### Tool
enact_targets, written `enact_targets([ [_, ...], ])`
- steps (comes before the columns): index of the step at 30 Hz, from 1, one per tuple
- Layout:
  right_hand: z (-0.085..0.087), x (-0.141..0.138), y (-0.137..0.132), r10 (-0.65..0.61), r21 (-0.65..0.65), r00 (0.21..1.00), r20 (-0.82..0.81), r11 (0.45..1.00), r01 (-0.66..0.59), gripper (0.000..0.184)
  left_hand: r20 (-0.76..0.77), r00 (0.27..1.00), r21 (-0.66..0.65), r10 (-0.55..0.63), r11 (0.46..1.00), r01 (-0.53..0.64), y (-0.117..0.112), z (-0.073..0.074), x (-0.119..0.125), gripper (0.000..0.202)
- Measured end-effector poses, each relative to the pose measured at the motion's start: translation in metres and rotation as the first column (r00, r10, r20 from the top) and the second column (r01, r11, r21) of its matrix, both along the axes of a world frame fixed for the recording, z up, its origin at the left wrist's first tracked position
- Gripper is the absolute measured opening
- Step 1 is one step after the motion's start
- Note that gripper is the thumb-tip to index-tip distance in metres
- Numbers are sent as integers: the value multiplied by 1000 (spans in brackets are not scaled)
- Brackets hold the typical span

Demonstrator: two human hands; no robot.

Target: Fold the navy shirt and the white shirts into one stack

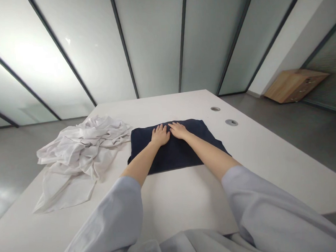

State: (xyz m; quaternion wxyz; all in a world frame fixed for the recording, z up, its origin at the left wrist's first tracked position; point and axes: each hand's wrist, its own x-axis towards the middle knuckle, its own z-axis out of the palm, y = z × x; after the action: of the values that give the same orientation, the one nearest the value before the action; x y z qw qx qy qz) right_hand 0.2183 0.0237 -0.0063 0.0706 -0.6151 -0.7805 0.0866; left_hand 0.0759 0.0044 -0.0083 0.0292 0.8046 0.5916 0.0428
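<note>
A dark navy piece of folded cloth [175,154] lies flat in front of me, roughly rectangular, with a slightly uneven right edge. My left hand [160,135] rests palm down on its upper middle part, fingers spread. Close beside it, my right hand [178,130] also presses flat on the cloth, its fingers stretched toward the left. The two hands are almost touching at the fingertips. To the left of the navy cloth sits a loose, crumpled heap of white cloth [83,147], with one corner spread toward me.
Everything lies on a white table [263,165] with two round cable holes, one a grey grommet [231,122], at the right. Frosted glass panels [153,42] stand behind the table. A wooden cabinet [291,84] is on the floor at the far right.
</note>
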Motion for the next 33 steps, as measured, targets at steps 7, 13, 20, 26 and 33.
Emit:
enact_targets([
  [7,-14,-1,4,-48,-22,999,12,999,48,60,15,997,-78,76,994,-75,12,-9,-6,68],
  [13,-14,40,5,-138,-48,989,44,989,140,67,-22,986,-104,168,980,-169,13,-7,-56,76],
  [20,-20,108,0,-265,28,961,78,964,264,66,-116,978,-41,175,983,-180,5,-11,-106,76],
  [26,-14,104,-8,-241,151,967,81,962,228,59,-93,993,92,68,994,-59,-16,-9,-103,79],
  [33,16,39,-45,185,263,983,-3,948,-178,49,-96,991,-55,-91,995,86,-14,-6,-92,79],
])
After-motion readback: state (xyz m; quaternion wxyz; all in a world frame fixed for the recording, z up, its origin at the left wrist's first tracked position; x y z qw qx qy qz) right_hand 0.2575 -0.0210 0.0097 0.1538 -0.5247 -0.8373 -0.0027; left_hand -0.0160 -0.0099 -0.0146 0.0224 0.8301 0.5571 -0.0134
